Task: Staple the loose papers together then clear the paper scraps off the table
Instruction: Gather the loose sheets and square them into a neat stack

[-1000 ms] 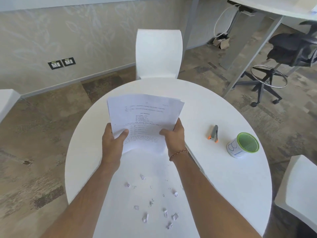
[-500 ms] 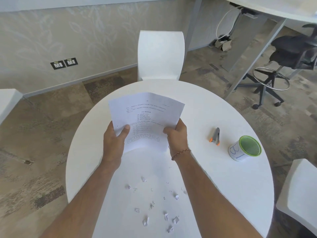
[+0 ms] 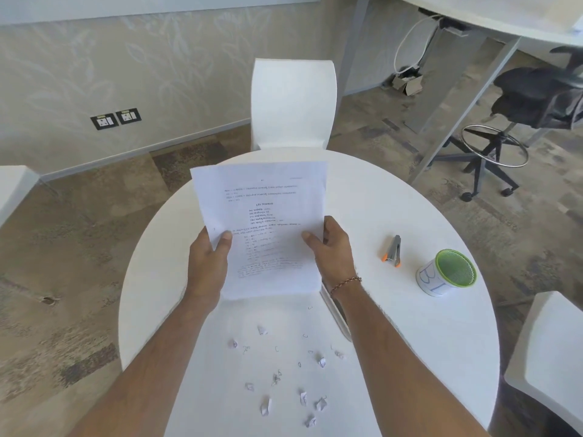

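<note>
I hold a stack of printed white papers (image 3: 265, 216) upright above the round white table (image 3: 394, 326). My left hand (image 3: 208, 260) grips the stack's left edge and my right hand (image 3: 331, 247) grips its right edge, thumbs on the front. A small grey stapler with orange tips (image 3: 392, 251) lies on the table to the right of my right hand. Several crumpled paper scraps (image 3: 284, 386) and loose bent staples are scattered on the table near me, between my forearms.
A white cup with a green mesh rim (image 3: 448, 277) stands right of the stapler. A white chair (image 3: 291, 104) faces me across the table; another white chair (image 3: 549, 357) is at the right. A black office chair (image 3: 520, 115) stands back right.
The papers have risen slightly and been squared up; both hands shifted a little higher along the side edges. The stapler, cup and scraps have stayed in place.
</note>
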